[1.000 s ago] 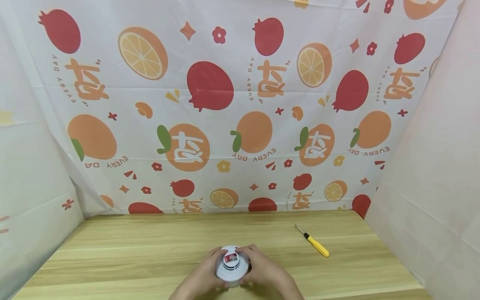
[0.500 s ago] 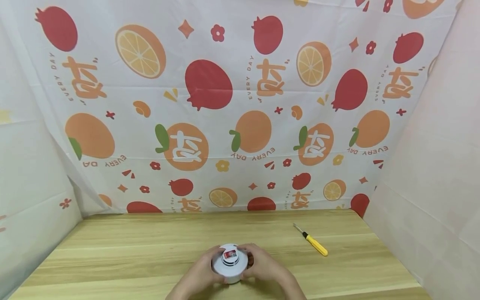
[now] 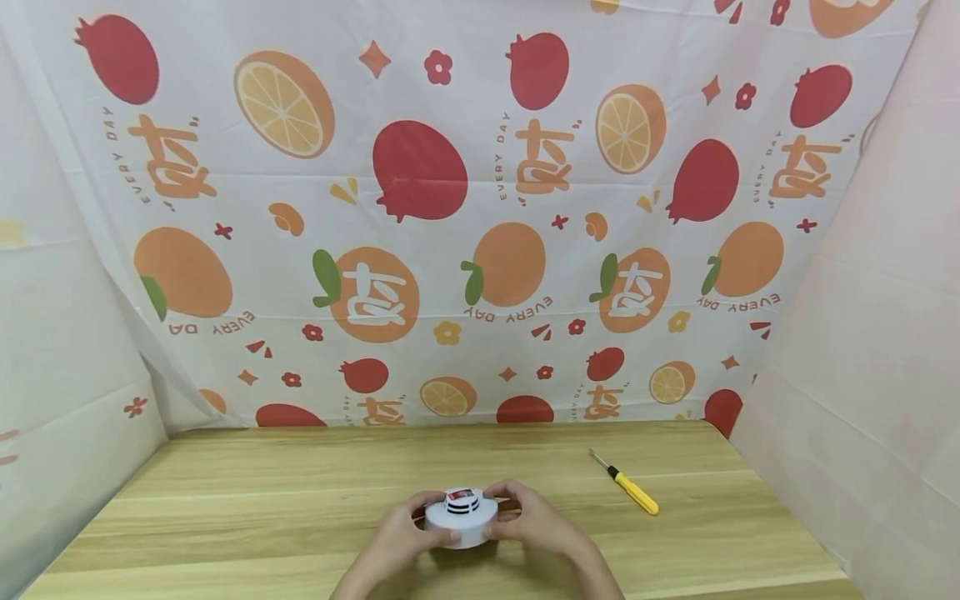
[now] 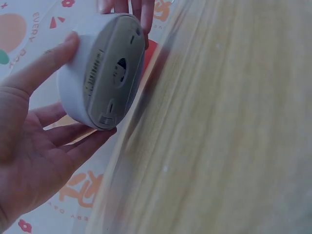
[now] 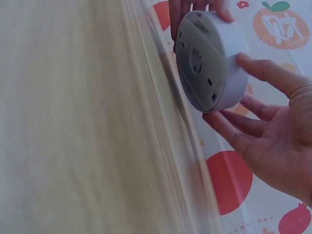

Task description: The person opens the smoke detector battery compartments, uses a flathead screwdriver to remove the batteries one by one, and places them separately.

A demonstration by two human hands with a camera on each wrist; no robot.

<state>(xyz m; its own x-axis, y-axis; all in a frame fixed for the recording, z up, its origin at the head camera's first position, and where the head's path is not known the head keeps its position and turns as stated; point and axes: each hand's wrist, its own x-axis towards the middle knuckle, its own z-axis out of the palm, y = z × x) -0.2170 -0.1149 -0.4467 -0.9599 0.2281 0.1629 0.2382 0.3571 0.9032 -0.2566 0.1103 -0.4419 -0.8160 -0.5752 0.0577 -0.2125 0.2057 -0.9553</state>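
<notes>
Both of the person's bare hands are closed part-way around one thing, facing each other across it; the left hand (image 3: 401, 533) grips one side of a white, round, shallow plastic device (image 3: 461, 532), its thumb on the near side wall and its fingers reaching round towards the far side; the right hand (image 3: 536, 525) grips the opposite side in much the same way, thumb in front, fingers curved behind. I see the device held just above the pale wood-grain bench (image 3: 225, 500), roughly midway between the bench's left and right edges and well short of its far edge; a shadow lies on the wood beneath it. It is tilted, its near side wall turned towards the person; on top sits a smaller raised dome with dark slots (image 3: 462, 505) round it and a red label (image 3: 460, 494). From the wrists the flat underside (image 4: 105, 87) shows, with a round opening at its middle and small slots nearer the rim.

Off towards the bench's far right corner, well apart from the hands, lies a screwdriver with a yellow handle and a metal shaft (image 3: 624, 482); its tip points to the far edge, its handle end slants towards the right edge. Behind the far edge hangs a white cloth printed with oranges and red fruit (image 3: 480, 354); plain pale sheeting (image 3: 847, 350) stands along the right edge.
</notes>
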